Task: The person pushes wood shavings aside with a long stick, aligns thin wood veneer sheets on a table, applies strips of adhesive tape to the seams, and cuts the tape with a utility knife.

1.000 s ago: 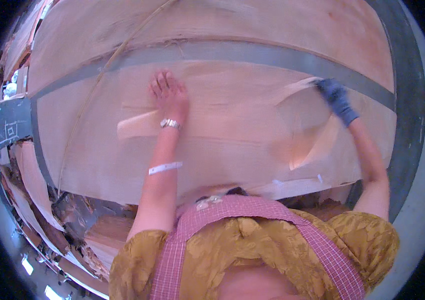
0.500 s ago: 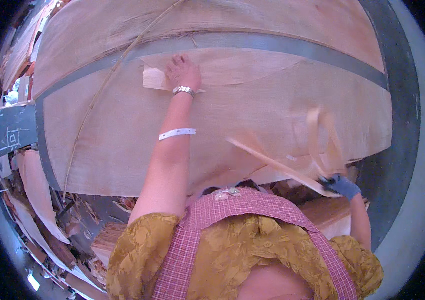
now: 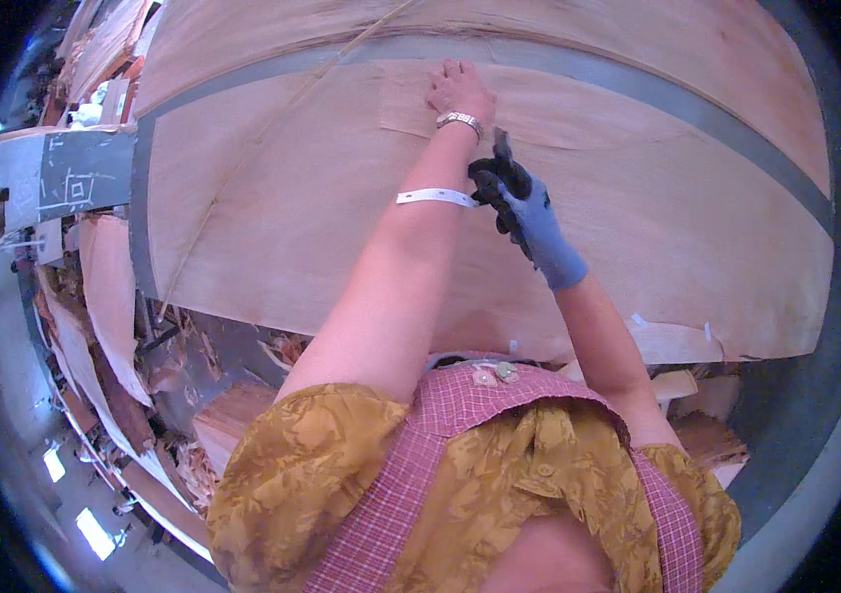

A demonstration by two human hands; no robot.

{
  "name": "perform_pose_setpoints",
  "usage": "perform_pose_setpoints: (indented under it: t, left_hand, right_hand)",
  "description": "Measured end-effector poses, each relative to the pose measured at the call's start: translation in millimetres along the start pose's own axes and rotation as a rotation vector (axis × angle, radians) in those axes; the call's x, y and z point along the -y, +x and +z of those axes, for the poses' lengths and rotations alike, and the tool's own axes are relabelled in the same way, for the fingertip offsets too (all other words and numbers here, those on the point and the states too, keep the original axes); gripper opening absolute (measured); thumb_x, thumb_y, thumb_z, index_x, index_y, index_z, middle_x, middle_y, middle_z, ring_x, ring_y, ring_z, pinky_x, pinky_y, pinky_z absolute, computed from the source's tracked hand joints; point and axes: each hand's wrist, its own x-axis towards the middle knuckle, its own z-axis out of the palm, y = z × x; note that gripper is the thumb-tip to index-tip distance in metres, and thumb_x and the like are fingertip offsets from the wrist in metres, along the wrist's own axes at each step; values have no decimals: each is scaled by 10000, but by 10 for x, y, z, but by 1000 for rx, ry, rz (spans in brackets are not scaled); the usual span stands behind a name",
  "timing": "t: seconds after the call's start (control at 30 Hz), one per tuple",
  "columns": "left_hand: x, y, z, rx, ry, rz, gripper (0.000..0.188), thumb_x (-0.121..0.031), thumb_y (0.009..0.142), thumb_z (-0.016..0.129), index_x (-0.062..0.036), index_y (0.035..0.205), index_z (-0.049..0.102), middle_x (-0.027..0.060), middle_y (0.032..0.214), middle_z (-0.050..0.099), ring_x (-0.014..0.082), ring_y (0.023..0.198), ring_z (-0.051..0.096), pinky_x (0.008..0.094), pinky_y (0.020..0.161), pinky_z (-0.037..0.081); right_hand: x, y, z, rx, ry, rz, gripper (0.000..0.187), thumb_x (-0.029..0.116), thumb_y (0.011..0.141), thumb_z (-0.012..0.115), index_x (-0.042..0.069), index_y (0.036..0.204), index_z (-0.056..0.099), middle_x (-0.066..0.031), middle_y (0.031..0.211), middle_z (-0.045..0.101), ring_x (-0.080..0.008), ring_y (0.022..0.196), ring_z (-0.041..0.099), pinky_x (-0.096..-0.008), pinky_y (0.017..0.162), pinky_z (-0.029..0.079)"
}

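A broad, pale, thin wood veneer sheet (image 3: 272, 217) lies spread before me. My bare left hand (image 3: 460, 94), with a metal watch on its wrist, rests flat near the sheet's far edge, fingers stretched out. Under and beside it is a smaller veneer piece (image 3: 400, 104), lying flat on the sheet. My right hand (image 3: 524, 203), in a blue-grey glove with black palm and fingers, is raised beside my left forearm. Its dark fingers look apart, and I make out nothing held in them. A white band (image 3: 435, 197) circles my left forearm.
Beyond a grey strip (image 3: 559, 64) lies another veneer sheet (image 3: 638, 35). A thin stick or cord (image 3: 272, 128) crosses the left side. Veneer offcuts (image 3: 109, 296) and scraps lie at the left, near a grey beam (image 3: 94, 168). Light pieces (image 3: 677, 341) show along the near right edge.
My right hand has let go of the long veneer strip and moved up and left to beside my left forearm. The small veneer piece's raised end now lies flat. The view has shifted.
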Motion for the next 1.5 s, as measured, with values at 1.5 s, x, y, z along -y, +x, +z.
perform_pose_setpoints:
  t: [1.5]
  left_hand:
    - [-2307,-544,389,-26,-286,1109,364,-254,849,585,-100,1177,611,80,1340,538,272,1192,503,432,993,380]
  right_hand:
    - [220,357,-3624,-773,-1656,-220,196,242,849,623,57,908,656,-166,809,677,-339,705,645,-447,604,487]
